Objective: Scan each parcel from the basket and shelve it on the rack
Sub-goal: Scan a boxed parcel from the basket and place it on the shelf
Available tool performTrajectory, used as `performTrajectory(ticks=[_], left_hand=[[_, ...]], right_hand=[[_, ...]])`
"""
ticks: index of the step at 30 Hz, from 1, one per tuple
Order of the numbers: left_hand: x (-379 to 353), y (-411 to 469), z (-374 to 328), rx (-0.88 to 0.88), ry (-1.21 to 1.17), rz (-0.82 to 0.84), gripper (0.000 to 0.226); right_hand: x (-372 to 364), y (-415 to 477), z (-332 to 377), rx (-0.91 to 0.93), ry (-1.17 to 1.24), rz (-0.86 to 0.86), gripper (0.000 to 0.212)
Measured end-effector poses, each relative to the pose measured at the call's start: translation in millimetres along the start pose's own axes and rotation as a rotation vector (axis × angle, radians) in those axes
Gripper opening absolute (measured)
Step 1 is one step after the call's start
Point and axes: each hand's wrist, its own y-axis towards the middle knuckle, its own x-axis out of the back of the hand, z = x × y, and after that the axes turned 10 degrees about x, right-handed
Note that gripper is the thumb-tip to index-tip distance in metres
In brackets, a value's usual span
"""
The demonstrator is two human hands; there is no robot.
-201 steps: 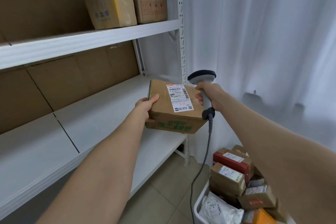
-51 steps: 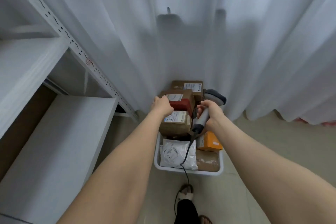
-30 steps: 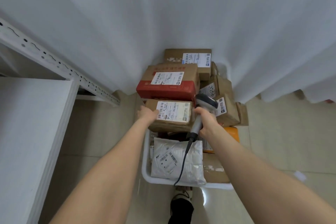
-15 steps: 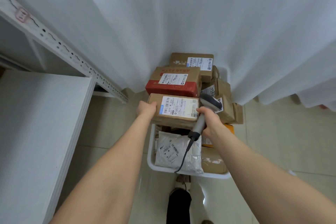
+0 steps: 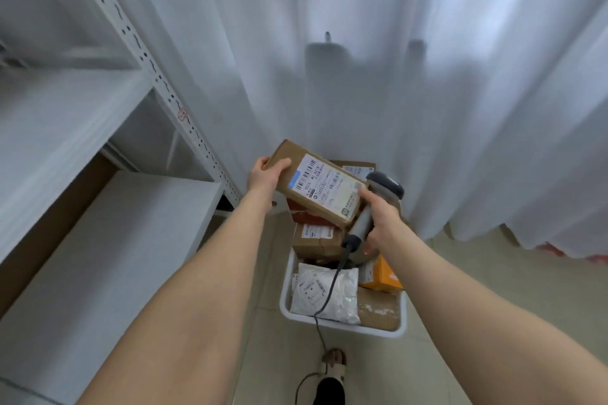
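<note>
My left hand [image 5: 265, 176] grips the left end of a brown cardboard parcel [image 5: 297, 197] with a white barcode label, held tilted above the white basket [image 5: 342, 324]. My right hand [image 5: 380, 222] grips the grey handle of the barcode scanner [image 5: 378, 197]; its head sits at the parcel's right end and its cable hangs down over the basket. The basket stands on the floor and holds several more parcels: brown boxes, a red-sided box, an orange box [image 5: 381, 276] and a white plastic mailer [image 5: 324, 293].
The white metal rack [image 5: 108, 240] stands at the left, its perforated upright [image 5: 184, 118] running down toward the basket. A white curtain [image 5: 394, 76] hangs behind. My foot [image 5: 332, 368] is on the tiled floor below the basket.
My left hand has lifted the labelled brown parcel out of the basket and tilted it up; the scanner hand rose with it. The view swung up toward the curtain and rack.
</note>
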Motion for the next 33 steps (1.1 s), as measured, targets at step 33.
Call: performTrajectory(ticks=[33], left_hand=[[238.7, -242.9, -81.6, -0.296, -0.434, 0.16, 0.074]], right_hand=[[-160.5, -291.1, -8.6, 0.246, -0.061, 0.647, 0.031]])
